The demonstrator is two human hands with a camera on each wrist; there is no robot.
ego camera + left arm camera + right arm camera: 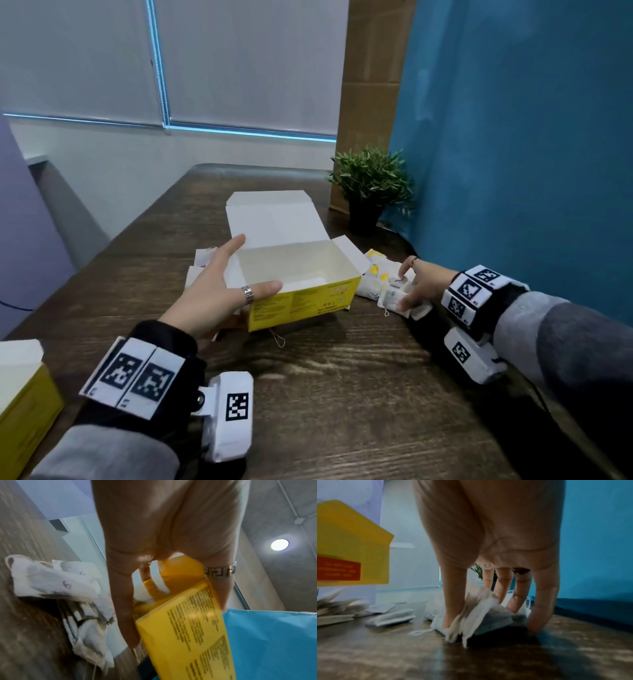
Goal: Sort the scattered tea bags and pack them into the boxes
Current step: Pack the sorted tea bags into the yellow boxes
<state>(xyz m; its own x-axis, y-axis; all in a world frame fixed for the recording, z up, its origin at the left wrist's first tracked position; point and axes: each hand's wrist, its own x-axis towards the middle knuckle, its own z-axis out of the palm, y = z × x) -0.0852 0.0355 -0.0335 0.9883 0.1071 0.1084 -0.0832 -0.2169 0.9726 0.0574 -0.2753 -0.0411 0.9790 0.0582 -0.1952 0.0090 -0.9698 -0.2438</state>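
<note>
The left hand [222, 291] grips the near left corner of the open yellow box [301, 294], tilted off the counter [342, 394]. The right hand [421, 284] pinches tea bags [394, 294] from the pile just right of the box.

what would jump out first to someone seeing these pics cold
The open yellow box in the middle of the dark wooden table draws the eye first, its white lid flipped back and the left hand gripping its near left corner. Just right of it, the right hand pinches tea bags from a white heap. Behind them a small potted plant stands against a bright blue curtain.
</note>
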